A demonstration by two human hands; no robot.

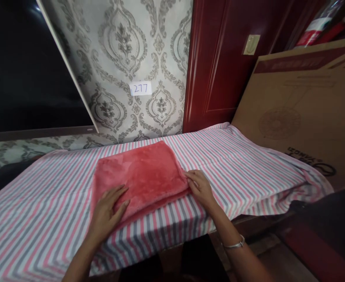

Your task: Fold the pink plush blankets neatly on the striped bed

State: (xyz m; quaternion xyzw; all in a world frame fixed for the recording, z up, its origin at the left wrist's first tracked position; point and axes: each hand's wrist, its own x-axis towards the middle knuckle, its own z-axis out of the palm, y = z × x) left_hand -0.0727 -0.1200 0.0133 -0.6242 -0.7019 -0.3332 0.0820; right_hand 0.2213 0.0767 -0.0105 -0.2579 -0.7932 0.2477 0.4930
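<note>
A coral-pink plush cloth (143, 172) lies flat in a squared shape near the front of the table, with more than one layer showing along its front edge. My left hand (109, 209) rests on its front left part, fingers stretched out over the pile. At the right edge, my right hand (199, 186) has its fingers closed on the cloth's border close to the front corner. A bracelet circles my right wrist. Whether the cloth is a cover or a folded blanket, I cannot tell.
A striped tablecloth (231, 168) covers the table and bunches at the right. Behind stand a patterned wall with a paper label (140, 88) and a dark red door panel (219, 58). A screen (28, 74) is at the left, a large cardboard box (304, 102) at the right.
</note>
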